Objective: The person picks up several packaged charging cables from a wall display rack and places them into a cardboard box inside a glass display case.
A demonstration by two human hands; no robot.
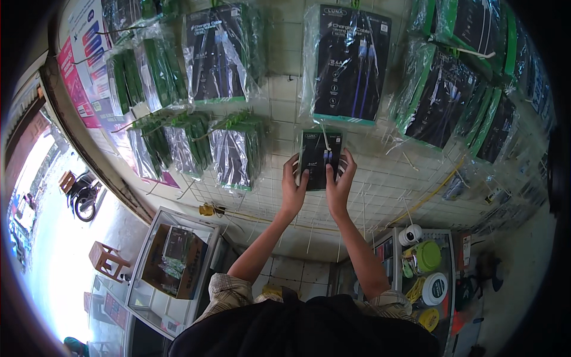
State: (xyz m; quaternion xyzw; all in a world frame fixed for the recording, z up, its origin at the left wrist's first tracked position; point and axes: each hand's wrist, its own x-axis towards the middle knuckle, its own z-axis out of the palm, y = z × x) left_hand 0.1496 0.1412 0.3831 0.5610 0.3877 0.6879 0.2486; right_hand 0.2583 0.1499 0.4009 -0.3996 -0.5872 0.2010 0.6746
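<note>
Both hands hold a small black charging-cable box point(316, 156) by its sides, in front of a wire grid on the wall. My left hand point(295, 187) grips its left edge with the thumb on the front. On the opposite edge is my right hand point(339, 183), its thumb also on the face of the box. A white hook end shows at the upper part of this box. Just above hangs a larger Luna charging-cable box point(352, 67) in clear plastic. To the left, wrapped boxes point(232, 154) hang in a row at about the same height.
More wrapped cable boxes point(439, 98) hang at the right. Bare hooks stick out of the grid below. At lower left, an open cardboard box point(196, 267) of packages stands on a glass display case point(151, 303). Tubs point(433, 288) and a white camera point(410, 234) stand on another case.
</note>
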